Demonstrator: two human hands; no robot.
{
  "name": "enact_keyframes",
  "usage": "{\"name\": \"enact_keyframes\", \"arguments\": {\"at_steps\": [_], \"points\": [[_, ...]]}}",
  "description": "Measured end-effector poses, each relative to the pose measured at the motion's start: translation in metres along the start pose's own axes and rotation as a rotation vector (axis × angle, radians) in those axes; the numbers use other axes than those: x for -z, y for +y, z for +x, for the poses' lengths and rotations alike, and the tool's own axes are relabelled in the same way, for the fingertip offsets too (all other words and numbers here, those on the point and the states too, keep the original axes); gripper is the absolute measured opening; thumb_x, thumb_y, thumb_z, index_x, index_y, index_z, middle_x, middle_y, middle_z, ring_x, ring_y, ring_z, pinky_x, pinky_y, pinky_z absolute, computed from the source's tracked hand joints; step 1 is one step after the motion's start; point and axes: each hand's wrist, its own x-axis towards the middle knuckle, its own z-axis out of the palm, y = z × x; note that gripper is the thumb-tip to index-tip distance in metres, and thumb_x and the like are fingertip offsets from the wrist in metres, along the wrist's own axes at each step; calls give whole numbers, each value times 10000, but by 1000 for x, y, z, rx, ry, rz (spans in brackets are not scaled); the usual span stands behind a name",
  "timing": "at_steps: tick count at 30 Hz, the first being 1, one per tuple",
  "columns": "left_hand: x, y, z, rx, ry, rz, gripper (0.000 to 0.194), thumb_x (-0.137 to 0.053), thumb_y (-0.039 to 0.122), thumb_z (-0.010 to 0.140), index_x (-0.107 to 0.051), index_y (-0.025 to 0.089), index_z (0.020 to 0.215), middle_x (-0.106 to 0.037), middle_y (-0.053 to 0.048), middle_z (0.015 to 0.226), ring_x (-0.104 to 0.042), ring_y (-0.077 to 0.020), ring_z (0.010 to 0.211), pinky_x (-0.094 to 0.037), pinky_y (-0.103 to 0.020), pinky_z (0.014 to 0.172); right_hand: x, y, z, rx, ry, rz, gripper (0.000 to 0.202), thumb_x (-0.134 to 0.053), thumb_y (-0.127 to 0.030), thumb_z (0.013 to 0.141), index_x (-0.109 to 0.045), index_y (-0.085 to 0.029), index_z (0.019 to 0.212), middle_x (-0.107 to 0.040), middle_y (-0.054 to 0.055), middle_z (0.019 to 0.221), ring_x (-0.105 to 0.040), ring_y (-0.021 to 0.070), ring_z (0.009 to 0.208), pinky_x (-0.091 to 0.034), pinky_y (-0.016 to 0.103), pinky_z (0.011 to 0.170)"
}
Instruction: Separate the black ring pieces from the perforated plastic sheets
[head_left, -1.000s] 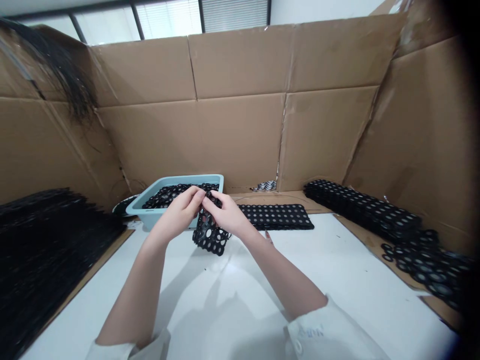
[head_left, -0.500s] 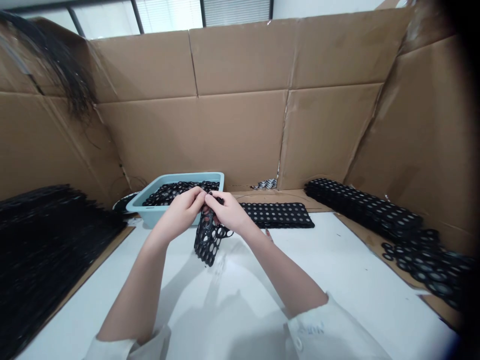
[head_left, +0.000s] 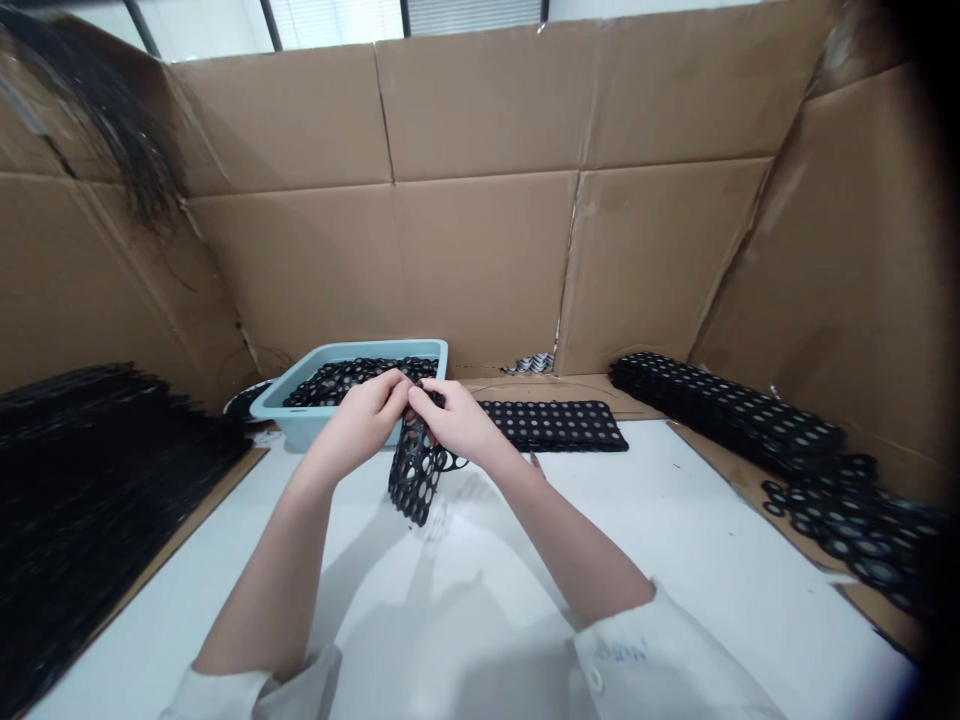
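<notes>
A black perforated strip (head_left: 412, 478) hangs from between my two hands, its lower end just above the white table. My left hand (head_left: 373, 410) pinches the top of the strip, thumb against fingers. Close beside it, nearly touching, my right hand (head_left: 455, 420) grips the same piece from the right. A few loose black rings dangle below the right fingers. Behind my left hand is a light blue basin (head_left: 306, 430) holding more black perforated pieces. Flat perforated sheets (head_left: 559, 426) lie in a neat pile right of my hands.
Long stacked black sheets (head_left: 720, 405) run along the right side, with loose ring pieces (head_left: 847, 520) nearer me. A large black pile (head_left: 105, 500) fills the left side. Cardboard walls (head_left: 480, 260) enclose the white table (head_left: 637, 520). Dark strands (head_left: 112, 110) hang at the upper left.
The view has tilted slightly, so the surroundings sit a little higher in the picture. Both hands keep their hold, and the hanging strip has shifted only slightly.
</notes>
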Motion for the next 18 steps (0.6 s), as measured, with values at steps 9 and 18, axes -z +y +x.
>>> {"name": "enact_keyframes", "arguments": {"at_steps": [9, 18], "points": [[1, -4, -1, 2, -98, -83, 257, -312, 335, 826, -440, 185, 660, -461, 29, 600, -408, -103, 540, -313, -214, 501, 1, -3, -5, 49, 19, -139, 256, -362, -315, 813, -456, -164, 630, -510, -16, 606, -448, 95, 558, -327, 207, 517], [0, -3, -2, -5, -71, -68, 246, -309, 313, 834, -419, 187, 653, -461, 35, 597, -413, -104, 559, -310, -202, 508, -1, -2, -5, 61, 26, -155, 263, -341, -327, 823, -465, -165, 657, -516, -14, 618, -449, 101, 563, -334, 214, 529]]}}
